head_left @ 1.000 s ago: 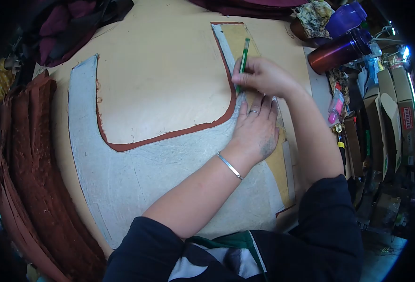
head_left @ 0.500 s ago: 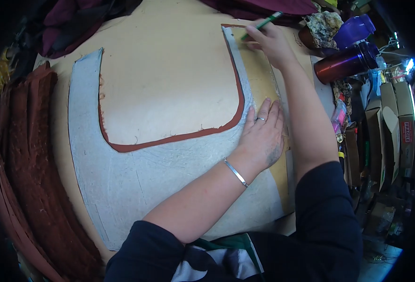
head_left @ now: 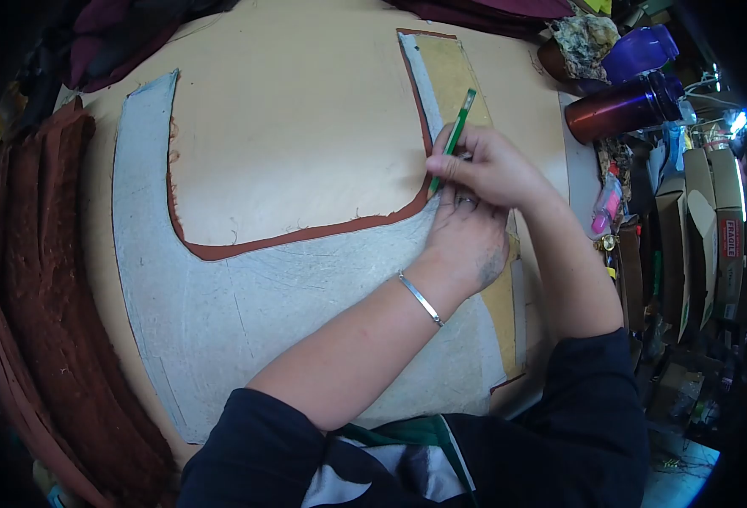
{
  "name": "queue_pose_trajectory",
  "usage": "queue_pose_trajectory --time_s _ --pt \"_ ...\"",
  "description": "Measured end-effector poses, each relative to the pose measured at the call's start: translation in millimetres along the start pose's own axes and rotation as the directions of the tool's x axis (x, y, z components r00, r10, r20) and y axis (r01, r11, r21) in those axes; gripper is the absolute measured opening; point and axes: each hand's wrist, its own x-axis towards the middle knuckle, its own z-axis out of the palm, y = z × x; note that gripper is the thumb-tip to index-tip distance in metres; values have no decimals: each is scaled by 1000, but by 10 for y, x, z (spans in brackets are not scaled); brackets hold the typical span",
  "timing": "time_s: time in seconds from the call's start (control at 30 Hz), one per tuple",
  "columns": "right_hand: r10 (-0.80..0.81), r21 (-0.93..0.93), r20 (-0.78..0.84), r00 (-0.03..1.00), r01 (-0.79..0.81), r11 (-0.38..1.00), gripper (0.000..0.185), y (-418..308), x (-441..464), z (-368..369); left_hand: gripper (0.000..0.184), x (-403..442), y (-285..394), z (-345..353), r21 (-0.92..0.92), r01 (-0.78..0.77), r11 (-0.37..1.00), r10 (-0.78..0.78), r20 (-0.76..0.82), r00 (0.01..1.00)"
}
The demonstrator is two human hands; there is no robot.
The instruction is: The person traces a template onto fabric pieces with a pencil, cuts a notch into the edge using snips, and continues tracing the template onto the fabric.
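A large U-shaped pale grey pattern piece (head_left: 297, 313) lies on the table, with a yellowish strip (head_left: 454, 68) along its right arm. Reddish-brown fabric (head_left: 305, 234) shows from under it as a narrow border along the inner curve. My left hand (head_left: 466, 250) rests flat on the right side of the pattern, its fingers partly covered by my other hand. Just above it, my right hand (head_left: 492, 169) grips a green pencil (head_left: 458, 123). The pencil's lower end is at the inner right corner of the curve, by the pattern's edge.
Stacked reddish-brown fabric pieces (head_left: 52, 322) lie along the left. Dark maroon cloth (head_left: 119, 38) sits at the far edge. On the right are a dark red tumbler (head_left: 619, 110), a purple container (head_left: 644, 51), a pink tube (head_left: 606, 203) and cardboard boxes (head_left: 729, 229).
My right hand has come down toward me with the pencil, from the top of the pattern's right arm to the inner corner. My left hand stays pressed on the pattern.
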Motion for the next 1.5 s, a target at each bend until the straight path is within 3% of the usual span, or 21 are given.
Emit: queue_pose_trajectory --time_s 0.07,0.1,0.17,0.27,0.37,0.4,0.53,0.63,0.77,0.87,1.03,1.07,1.13,1.3,1.37,1.4,1.5 --pt "27 -219 -58 998 -39 975 21 -7 150 -173 47 -19 2 3 -15 -12 1000 10 -113 994" --pt "5 -146 -68 998 -15 989 19 3 266 -230 48 -27 6 0 -23 -17 1000 13 -170 985" --pt "-36 4 -96 995 36 999 15 37 531 -326 50 -30 6 -17 -35 -10 999 6 -125 992" --pt "-109 3 -188 976 111 994 16 190 1062 -536 51 -27 9 -15 -21 -14 1000 11 -121 993" --pt "-127 139 -317 940 178 974 11 229 1393 -598 52 -21 7 -50 -31 -9 999 6 -93 996" --pt "-170 140 -361 917 234 962 12 249 1434 -585 51 -17 7 -50 -38 -9 999 5 -96 995" --pt "-88 205 -482 872 209 956 16 191 1056 -494 51 -29 1 -1 -58 -6 998 -1 -121 993" --pt "-4 199 -217 976 48 979 20 100 506 -418 52 -37 8 11 -76 0 997 -10 -133 991" --pt "-2 188 27 1000 -3 982 14 -24 74 -149 51 -13 7 32 -87 4 996 -15 -124 992" --pt "130 98 68 989 -137 986 14 19 18 -13 49 2 6 7 -55 6 998 -9 -61 998" --pt "52 31 100 994 -55 998 15 7 21 -2 48 17 11 -48 -8 15 1000 -14 47 999" --pt "41 -5 123 992 -41 999 15 32 53 -48 48 8 12 -19 -30 14 999 -14 -24 1000" --pt "-10 13 12 1000 10 1000 19 101 216 -186 48 -16 16 36 -70 5 998 -17 -167 986" --pt "-146 -30 -230 962 143 989 24 298 1113 -534 50 -31 8 0 -39 -8 999 1 -157 988" --pt "-200 -88 -316 927 182 979 10 261 1431 -605 50 -29 5 -3 -28 -11 1000 6 -151 989" --pt "-145 137 -376 915 210 968 13 271 1553 -607 48 -23 1 -7 -60 -12 998 2 -162 987" --pt "-174 227 -556 813 350 909 17 445 1743 -642 47 -5 -3 6 -76 -2 997 -8 -127 992"
